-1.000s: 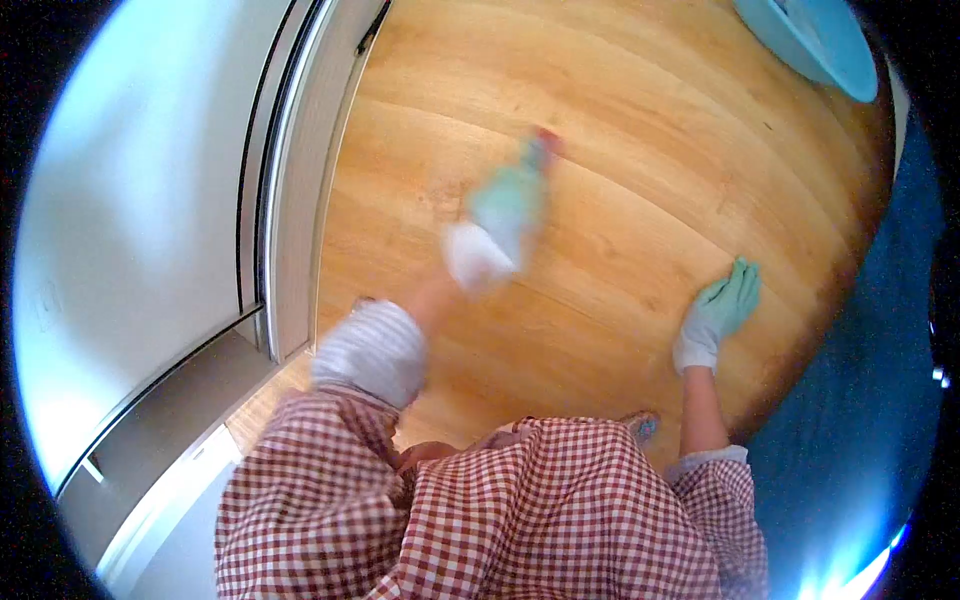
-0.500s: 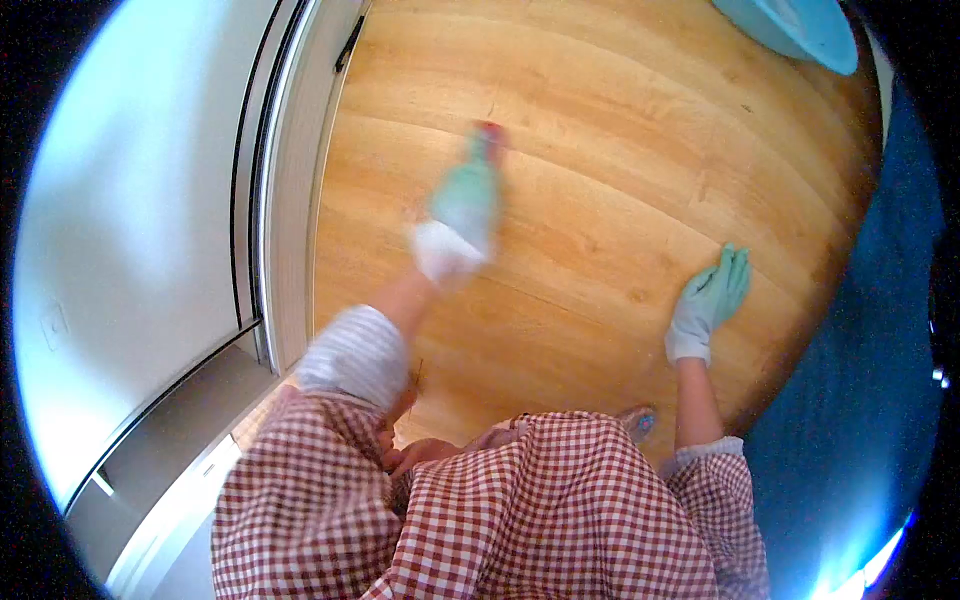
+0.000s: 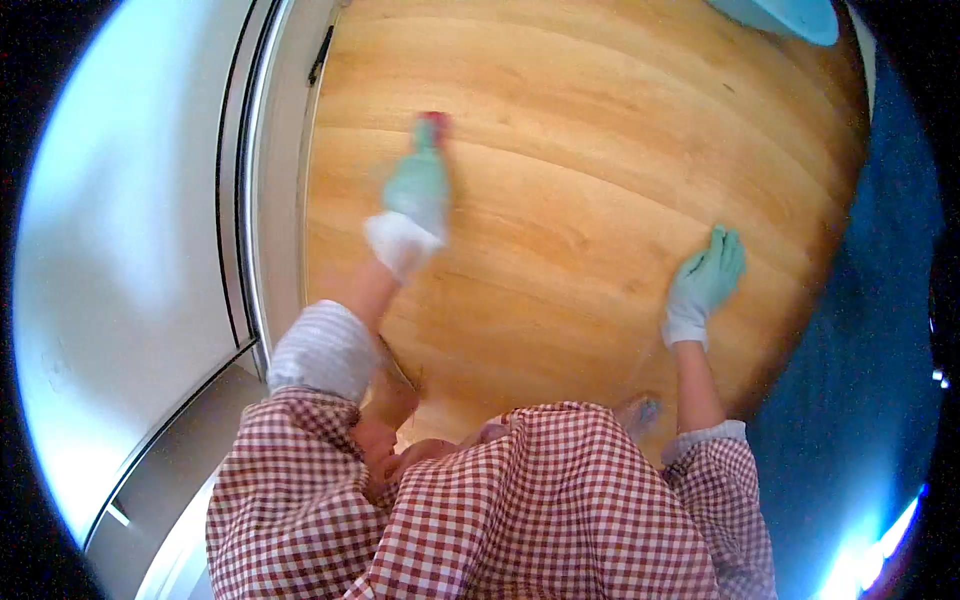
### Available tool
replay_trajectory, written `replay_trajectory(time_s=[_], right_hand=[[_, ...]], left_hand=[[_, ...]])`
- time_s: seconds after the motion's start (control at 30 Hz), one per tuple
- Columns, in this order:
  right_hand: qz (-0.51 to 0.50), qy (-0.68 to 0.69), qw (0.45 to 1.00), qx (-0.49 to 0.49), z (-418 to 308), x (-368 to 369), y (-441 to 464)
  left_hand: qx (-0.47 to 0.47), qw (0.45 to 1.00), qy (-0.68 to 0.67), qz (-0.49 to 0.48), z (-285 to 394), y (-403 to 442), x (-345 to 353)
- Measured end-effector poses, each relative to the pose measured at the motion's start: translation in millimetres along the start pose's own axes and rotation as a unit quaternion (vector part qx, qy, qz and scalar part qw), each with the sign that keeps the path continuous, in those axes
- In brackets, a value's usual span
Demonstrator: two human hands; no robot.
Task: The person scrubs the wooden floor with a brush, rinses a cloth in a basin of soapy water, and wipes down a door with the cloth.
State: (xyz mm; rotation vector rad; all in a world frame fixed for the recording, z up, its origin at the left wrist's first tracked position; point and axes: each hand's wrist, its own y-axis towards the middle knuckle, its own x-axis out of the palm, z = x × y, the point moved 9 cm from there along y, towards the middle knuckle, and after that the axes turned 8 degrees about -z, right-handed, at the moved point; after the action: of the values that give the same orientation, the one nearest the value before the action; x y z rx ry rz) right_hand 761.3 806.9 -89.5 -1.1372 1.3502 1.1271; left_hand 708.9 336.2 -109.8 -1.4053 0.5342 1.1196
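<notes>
My left hand (image 3: 415, 185), in a green and white rubber glove, reaches forward over the wooden floor (image 3: 560, 240) and is smeared by motion. At its fingertips shows a small dark-red thing (image 3: 438, 122), pressed against the boards under the fingers. Most of it is hidden beneath the glove, and its kind is too blurred to make out. My right hand (image 3: 706, 280), gloved the same way, rests flat on the floor at the right with its fingers stretched out. It holds nothing.
A light-blue basin (image 3: 785, 18) stands at the top right, partly out of view. Along the left runs a glossy white door or panel (image 3: 130, 220) with a metal-edged frame. A dark blue surface (image 3: 850, 370) borders the floor on the right.
My left hand has swept to the left with the dark-red thing. The right hand stays planted on the floor. The view has shifted slightly, so the basin shows less.
</notes>
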Motion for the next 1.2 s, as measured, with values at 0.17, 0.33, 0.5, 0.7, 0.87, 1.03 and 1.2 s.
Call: replay_trajectory(time_s=[0.17, 0.33, 0.5, 0.7, 0.87, 1.03, 1.2], right_hand=[[0.027, 0.027, 0.999, -0.024, -5, -3, 1], [0.026, 0.046, 0.999, -0.008, -3, -8, -1], [0.027, 0.052, 0.998, 0.001, 5, -11, 4], [0.018, 0.062, 0.998, 0.004, 10, -14, -4], [-0.004, 0.077, 0.997, 0.009, 5, -18, 0], [0.003, 0.069, 0.998, 0.001, 5, -20, 0], [-0.034, 0.024, 0.999, 0.020, 8, -11, 1]], left_hand=[[0.182, 0.975, 0.096, -0.085, 241, -61, 108], [0.147, 0.965, -0.170, -0.134, 121, -18, 31], [-0.075, 0.984, 0.122, -0.102, -53, 28, -24], [0.261, 0.919, 0.253, 0.155, 235, -72, 83], [0.215, 0.972, 0.007, -0.093, 241, 33, 56], [0.038, 0.993, -0.113, -0.002, -12, 179, -99], [0.098, 0.993, -0.036, 0.053, 102, 141, -76]])
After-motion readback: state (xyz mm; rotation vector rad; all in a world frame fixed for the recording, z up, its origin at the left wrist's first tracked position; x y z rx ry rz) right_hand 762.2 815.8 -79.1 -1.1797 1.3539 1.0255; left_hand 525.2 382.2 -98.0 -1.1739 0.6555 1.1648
